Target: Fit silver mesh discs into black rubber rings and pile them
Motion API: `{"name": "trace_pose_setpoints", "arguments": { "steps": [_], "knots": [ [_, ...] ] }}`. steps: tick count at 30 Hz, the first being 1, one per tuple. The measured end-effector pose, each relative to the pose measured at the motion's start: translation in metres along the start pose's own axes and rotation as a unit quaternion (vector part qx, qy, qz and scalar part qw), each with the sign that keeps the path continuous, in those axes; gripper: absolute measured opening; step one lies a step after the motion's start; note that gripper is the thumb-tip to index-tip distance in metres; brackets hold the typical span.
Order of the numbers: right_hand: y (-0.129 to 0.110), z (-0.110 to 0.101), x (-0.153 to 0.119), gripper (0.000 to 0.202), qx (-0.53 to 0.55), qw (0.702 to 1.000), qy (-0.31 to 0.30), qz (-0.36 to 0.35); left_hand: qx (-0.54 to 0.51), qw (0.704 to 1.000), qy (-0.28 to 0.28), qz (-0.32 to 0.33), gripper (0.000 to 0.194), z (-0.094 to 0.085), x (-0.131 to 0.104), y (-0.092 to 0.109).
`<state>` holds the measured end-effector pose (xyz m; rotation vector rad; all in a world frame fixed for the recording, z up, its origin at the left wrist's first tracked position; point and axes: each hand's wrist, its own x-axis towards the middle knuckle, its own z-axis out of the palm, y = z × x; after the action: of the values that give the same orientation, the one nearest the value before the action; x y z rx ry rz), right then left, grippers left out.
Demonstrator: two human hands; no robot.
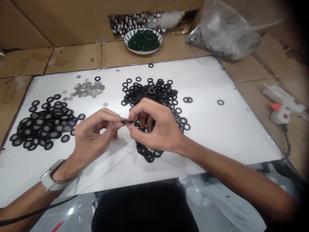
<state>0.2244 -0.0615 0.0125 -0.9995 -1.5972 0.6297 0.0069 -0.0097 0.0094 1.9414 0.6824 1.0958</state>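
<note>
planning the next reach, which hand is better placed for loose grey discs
Probably the left hand: it sits nearer the grey discs, though it and the right hand pinch a black piece.

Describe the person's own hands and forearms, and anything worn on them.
The left hand is ungloved, with a wide, pale band, perhaps a watch, around its wrist. The right hand is ungloved too, its wrist bare. No sleeve shows on either forearm.

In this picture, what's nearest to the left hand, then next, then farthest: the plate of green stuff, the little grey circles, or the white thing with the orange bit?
From the left hand:
1. Little grey circles, just beyond it.
2. Plate of green stuff, at the back, in the middle.
3. White thing with the orange bit, far right.
</note>
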Motion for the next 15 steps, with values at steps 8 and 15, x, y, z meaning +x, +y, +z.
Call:
{"name": "trace_pose_setpoints", "arguments": {
  "steps": [8,15],
  "knots": [
    [0.0032,-0.0015,-0.0003,0.005,0.007,1.0,0.006,-0.017,0.009,1.0,-0.005,0.009,0.004,-0.0009,0.0005,-0.0018],
    [0.0015,-0.0055,0.0034,0.013,0.088,0.992,-0.026,0.084,0.059,0.995,-0.024,0.082,0.06,-0.0072,-0.0021,-0.0075]
  ]
}}
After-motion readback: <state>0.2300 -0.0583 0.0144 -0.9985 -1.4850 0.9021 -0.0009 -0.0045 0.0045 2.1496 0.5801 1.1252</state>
